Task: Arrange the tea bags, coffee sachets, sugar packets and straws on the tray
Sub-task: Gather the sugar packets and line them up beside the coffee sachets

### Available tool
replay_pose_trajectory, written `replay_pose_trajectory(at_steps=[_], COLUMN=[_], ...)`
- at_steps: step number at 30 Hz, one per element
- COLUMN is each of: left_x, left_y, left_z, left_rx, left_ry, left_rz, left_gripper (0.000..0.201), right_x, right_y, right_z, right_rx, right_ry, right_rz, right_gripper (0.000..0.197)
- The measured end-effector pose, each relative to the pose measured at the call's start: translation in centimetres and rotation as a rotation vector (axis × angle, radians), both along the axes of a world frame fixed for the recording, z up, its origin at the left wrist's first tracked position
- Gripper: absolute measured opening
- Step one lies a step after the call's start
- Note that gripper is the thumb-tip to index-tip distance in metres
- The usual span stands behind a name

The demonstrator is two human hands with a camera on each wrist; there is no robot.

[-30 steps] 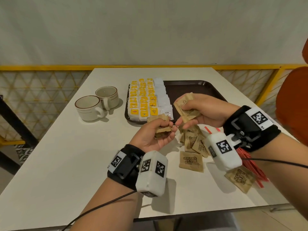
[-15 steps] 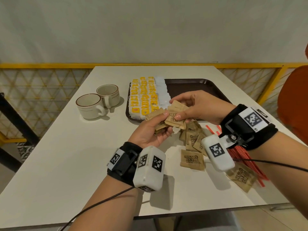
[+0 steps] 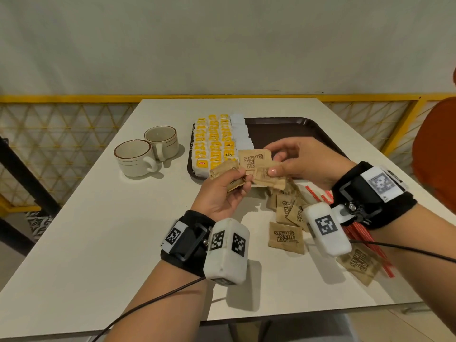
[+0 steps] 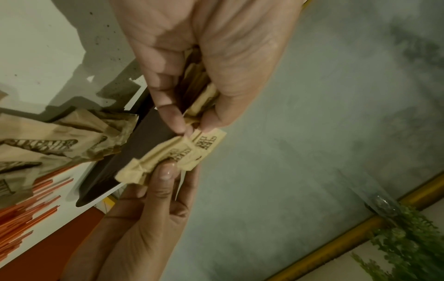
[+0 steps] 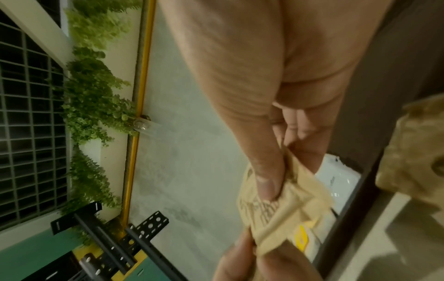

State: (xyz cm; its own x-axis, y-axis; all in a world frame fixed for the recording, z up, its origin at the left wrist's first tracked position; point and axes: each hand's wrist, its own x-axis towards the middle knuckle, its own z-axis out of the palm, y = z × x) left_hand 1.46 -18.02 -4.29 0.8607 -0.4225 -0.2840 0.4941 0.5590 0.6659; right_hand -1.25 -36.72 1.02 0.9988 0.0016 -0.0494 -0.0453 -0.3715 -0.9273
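Both hands [image 3: 222, 193] [image 3: 303, 161] pinch "SUGAR IN THE RAW" packets [image 3: 254, 160].

cups [image 3: 148, 151] left of tray [image 3: 291, 127], loose packets [image 3: 286, 236] before it

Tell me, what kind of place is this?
Probably a café or canteen. A brown plastic serving tray holds rows of yellow-labelled tea bags, two cream ceramic cups stand beside it, and brown paper sugar packets and red straws lie on the white table.
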Motion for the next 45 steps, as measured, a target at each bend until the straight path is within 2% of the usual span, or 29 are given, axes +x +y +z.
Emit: replay_pose_trajectory(at_steps=[3, 5, 6, 10, 11, 15, 18, 21, 24, 27, 30, 33, 34, 36, 37, 39, 42, 43, 45], left_x=[0.1, 0.1, 0.0, -0.7, -0.9, -0.8, -0.9, -0.2, 0.6, 0.3, -0.3, -0.8, -0.7, -0.1, 0.5, 1.5, 2.0, 1.8, 1.6], left_y=[0.1, 0.1, 0.0, -0.1, -0.1, -0.2, -0.5, -0.2, 0.5, 0.3, 0.0, 0.2, 0.3, 0.8, 1.2, 1.9, 2.0, 1.8, 1.6], left_z=[0.0, 0.1, 0.1, 0.4, 0.5, 0.6, 0.4, 0.0, -0.1, 0.2, 0.3, 0.4, 0.2, 0.1, 0.0, -0.1, -0.2, -0.2, -0.1], left_rx=[-0.027, -0.016, -0.008, -0.006, -0.015, -0.059, -0.061, -0.011, 0.002, 0.026, 0.019, -0.021, -0.021, -0.05, -0.088, -0.181, -0.235, -0.227, -0.191], left_ry=[0.024, 0.009, 0.0, -0.035, -0.041, -0.014, 0.017, 0.024, 0.054, 0.041, -0.018, -0.04, -0.05, -0.035, -0.001, 0.069, 0.084, 0.079, 0.066], left_rz=[0.019, 0.001, -0.024, -0.156, -0.188, -0.254, -0.244, -0.18, -0.125, -0.204, -0.318, -0.346, -0.324, -0.213, -0.129, 0.019, 0.057, 0.046, 0.028], left_gripper=[0.014, 0.012, 0.011, 0.004, 0.003, 0.03, 0.021, 0.018, 0.036, 0.06, 0.07, 0.05, 0.04, 0.035, 0.035, 0.032, 0.025, 0.025, 0.026], right_x=[-0.2, -0.3, -0.3, 0.1, 0.3, 0.5, 0.6, 0.9, 0.8, 0.3, 0.0, 0.1, 0.4, 1.1, 1.3, 1.6, 1.5, 1.6, 1.7], right_y=[-1.2, -1.3, -1.1, -0.5, -0.5, -0.5, 0.1, 0.3, -0.1, -0.1, 1.0, 3.0, 3.4, 3.2, 2.9, 2.4, 3.0, 3.5, 4.3], right_z=[1.0, 1.6, 1.8, 1.9, 1.9, 1.9, 1.6, 0.7, 0.7, 1.6, 2.1, 1.4, 1.1, 0.8, 0.8, 0.3, -1.6, -2.2, -3.0], right_rx=[0.164, 0.312, 0.292, -0.132, -0.148, 0.033, 0.103, 0.048, 0.08, 0.113, -0.024, -0.182, -0.205, -0.22, -0.239, -0.372, -0.781, -0.894, -0.99], right_ry=[-0.07, -0.064, -0.048, 0.005, 0.029, 0.081, 0.123, 0.11, 0.064, -0.007, -0.045, -0.083, -0.117, -0.167, -0.147, -0.002, 0.164, 0.157, 0.125], right_rz=[-0.121, -0.093, -0.054, 0.058, 0.075, 0.139, 0.177, 0.108, 0.048, 0.094, 0.152, 0.163, 0.133, 0.012, -0.032, 0.006, 0.199, 0.238, 0.262], right_gripper=[0.047, 0.043, 0.04, 0.03, 0.029, 0.028, 0.025, 0.017, 0.014, 0.017, 0.021, 0.021, 0.02, 0.017, 0.016, 0.016, 0.036, 0.046, 0.061])
